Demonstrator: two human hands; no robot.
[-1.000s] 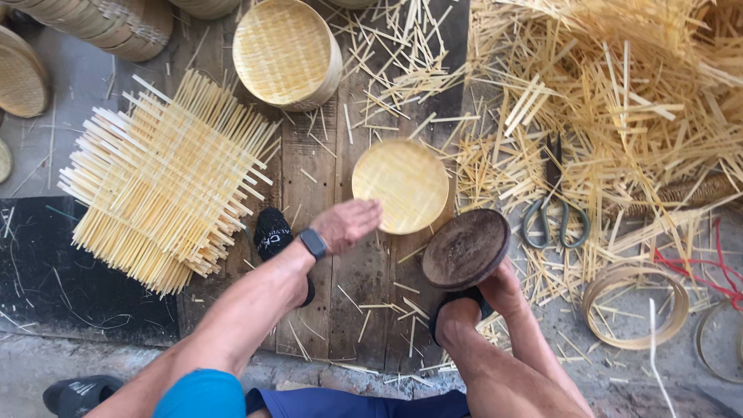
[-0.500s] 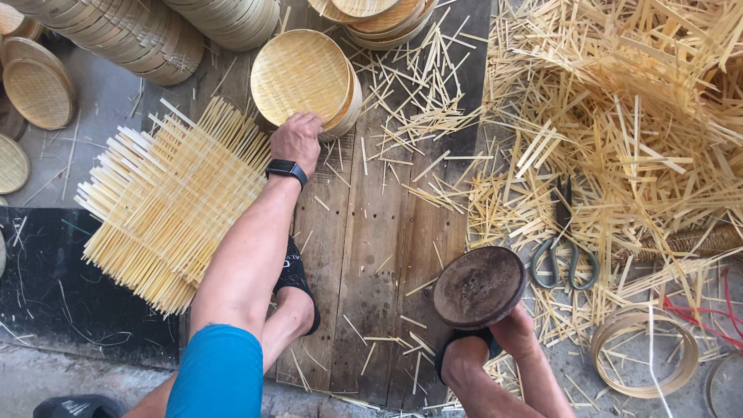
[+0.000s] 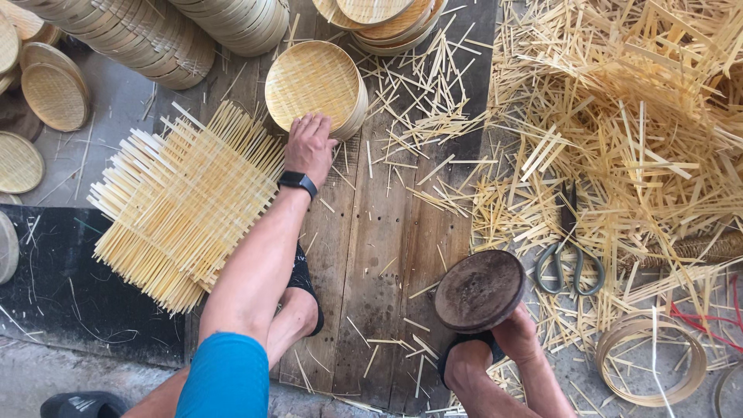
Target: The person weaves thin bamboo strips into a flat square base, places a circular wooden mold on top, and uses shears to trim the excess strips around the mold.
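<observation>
Fingers of the left hand [image 3: 309, 147] now rest spread on the near rim of the woven bamboo tray [image 3: 313, 87], which sits atop a short stack on the plank floor [image 3: 379, 232]; a second ago that hand hovered over a tray nearer the knees. So the tray seems freshly set down, the grip loose and holding nothing. The right hand [image 3: 517, 334] clasps the round dark wooden mould [image 3: 480, 289] from beneath. Beside the left forearm lies a square bamboo mat [image 3: 182, 205]; scissors [image 3: 569, 259] rest among the bamboo offcuts [image 3: 619, 116].
</observation>
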